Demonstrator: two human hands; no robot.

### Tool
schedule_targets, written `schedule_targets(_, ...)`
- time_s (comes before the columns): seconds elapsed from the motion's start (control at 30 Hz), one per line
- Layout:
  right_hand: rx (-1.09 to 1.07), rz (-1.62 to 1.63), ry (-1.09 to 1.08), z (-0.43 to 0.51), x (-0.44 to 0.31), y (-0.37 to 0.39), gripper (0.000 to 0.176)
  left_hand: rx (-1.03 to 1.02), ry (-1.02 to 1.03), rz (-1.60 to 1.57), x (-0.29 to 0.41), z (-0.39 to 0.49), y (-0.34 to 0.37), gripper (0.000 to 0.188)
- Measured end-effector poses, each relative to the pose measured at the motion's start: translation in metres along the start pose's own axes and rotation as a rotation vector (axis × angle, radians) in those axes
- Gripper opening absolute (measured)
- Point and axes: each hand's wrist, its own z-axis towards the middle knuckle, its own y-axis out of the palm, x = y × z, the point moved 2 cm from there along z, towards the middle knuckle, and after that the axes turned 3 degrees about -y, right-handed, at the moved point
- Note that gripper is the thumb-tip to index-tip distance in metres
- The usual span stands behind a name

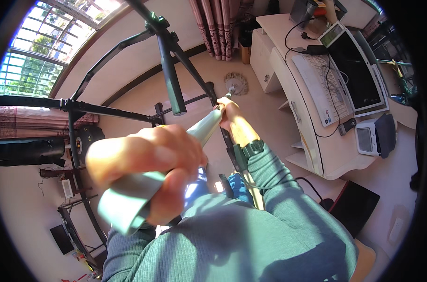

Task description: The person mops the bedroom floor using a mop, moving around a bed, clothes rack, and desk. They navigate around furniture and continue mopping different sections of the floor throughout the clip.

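A mop with a long pale handle (208, 127) slants away from me, and its round, fringed mop head (236, 84) rests on the light floor. Close to the camera and partly blurred, my left hand (157, 158) is closed around the thick upper end of the handle. Further down the pole, my right hand (228, 109) grips its thinner part, with a dark watch on that wrist. The mop head lies between the desk and the base of a black metal frame. Both forearms are in long green-grey sleeves.
A black metal exercise rack (169, 70) with bars stands ahead and to the left. On the right is a curved white desk (305, 105) holding a laptop (356, 70), cables and a small white appliance (370, 137). Pink curtains (217, 31) hang behind.
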Motion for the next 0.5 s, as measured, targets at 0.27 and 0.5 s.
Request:
schedule_targets(0.27,0.067,0.023,0.003,-0.028,0.001,0.024,0.009,0.013,0.215,-0.068,0.017,-0.001,-0.011,0.017)
schedule_targets(0.5,-0.032,-0.153,-0.124,0.055,-0.069,0.003,0.017,-0.082,0.245,0.223,-0.075,0.022,0.049,0.029)
